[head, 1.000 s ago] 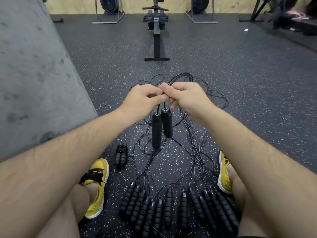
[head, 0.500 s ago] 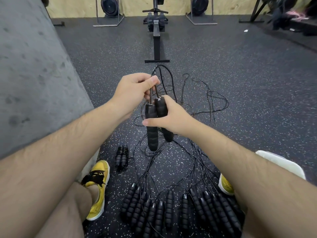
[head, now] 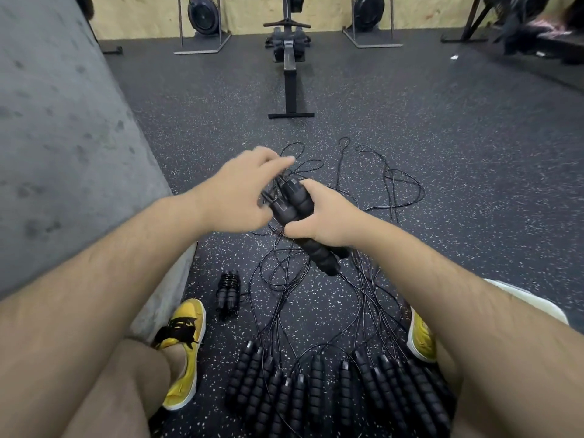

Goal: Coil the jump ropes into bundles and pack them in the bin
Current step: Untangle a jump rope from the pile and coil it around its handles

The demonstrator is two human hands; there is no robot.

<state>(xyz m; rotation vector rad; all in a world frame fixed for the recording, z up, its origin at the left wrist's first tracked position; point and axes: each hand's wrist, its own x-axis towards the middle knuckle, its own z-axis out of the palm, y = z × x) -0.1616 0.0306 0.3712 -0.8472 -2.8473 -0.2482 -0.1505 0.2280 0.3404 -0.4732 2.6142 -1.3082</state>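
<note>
A dark speckled rubber floor (head: 442,153) fills the room, with a grey concrete wall (head: 63,137) running down the left side. A rowing machine (head: 289,74) stands at the far end, too distant for any lettering on it to be read.

A person sits on the floor with both bare arms stretched forward. Nearest them, between their feet, lies a row of black foam handles (head: 316,384) set side by side. Thin black cords (head: 388,184) trail from it in a loose tangle toward the far side.

The right hand (head: 325,216) is wrapped tight round a pair of handles (head: 294,200), held together above the tangle and tilted with their cord ends up and to the left. The left hand (head: 243,194) reaches over those cord ends. It is blurred, so whether it pinches the cord cannot be told.

One wound bundle (head: 228,289) lies on the floor near the left, just beyond a yellow shoe (head: 186,343) with a black mark that reads as no word.
</note>
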